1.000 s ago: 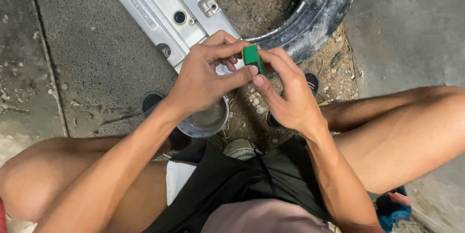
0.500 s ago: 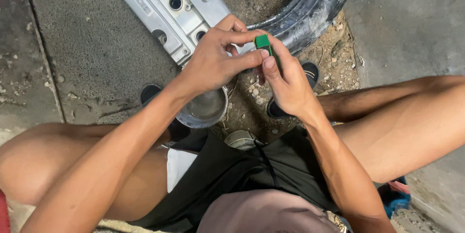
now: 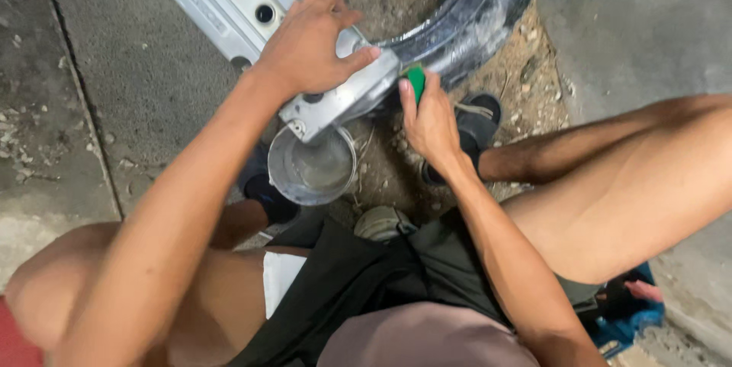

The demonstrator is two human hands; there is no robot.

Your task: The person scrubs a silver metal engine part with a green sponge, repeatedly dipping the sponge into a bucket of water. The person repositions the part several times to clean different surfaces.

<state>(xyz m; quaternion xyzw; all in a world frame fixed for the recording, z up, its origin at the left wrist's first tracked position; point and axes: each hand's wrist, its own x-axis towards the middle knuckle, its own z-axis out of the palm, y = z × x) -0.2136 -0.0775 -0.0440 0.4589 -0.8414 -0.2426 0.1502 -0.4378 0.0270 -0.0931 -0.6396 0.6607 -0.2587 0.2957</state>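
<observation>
The left hand (image 3: 309, 47) grips the near end of a long silver engine cover (image 3: 252, 9), fingers over its top and thumb along its edge, with that end raised above a round metal bowl (image 3: 313, 169) on the ground. The right hand (image 3: 431, 119) pinches a small green pad (image 3: 415, 81) between its fingertips, held against the cover's near end (just beside a black tyre (image 3: 473, 16) lying on dirt). Both hands are closed on what they hold, the 2 of them near each other in front of the person's bare knees.
</observation>
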